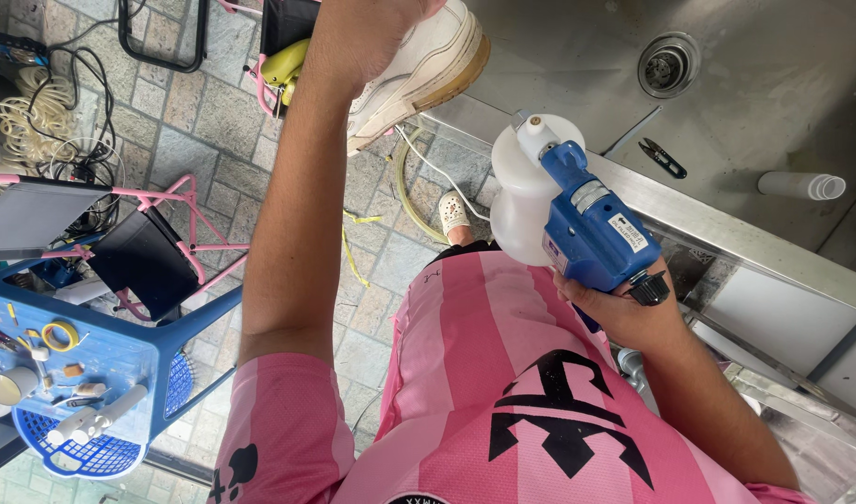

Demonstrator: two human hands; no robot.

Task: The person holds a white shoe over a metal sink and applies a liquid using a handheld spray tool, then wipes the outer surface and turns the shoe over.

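Your right hand (624, 313) is wrapped tight around the grip of the blue sprayer (591, 224), whose white bottle (519, 201) points toward the steel sink (773, 103). It probably feels top-heavy if full, so keep hold low on the handle. Farther out, your left hand (363, 33) is inside or under the white sneaker (419, 70); its fingers are hidden. The shoe looks light, stiff-soled and likely slippery when wet.

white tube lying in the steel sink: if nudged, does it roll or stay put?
The white tube looks cylindrical and lies on its side on the flat sink floor, so it would probably roll. It seems thin plastic, likely light. The wet-looking steel may let it slide.
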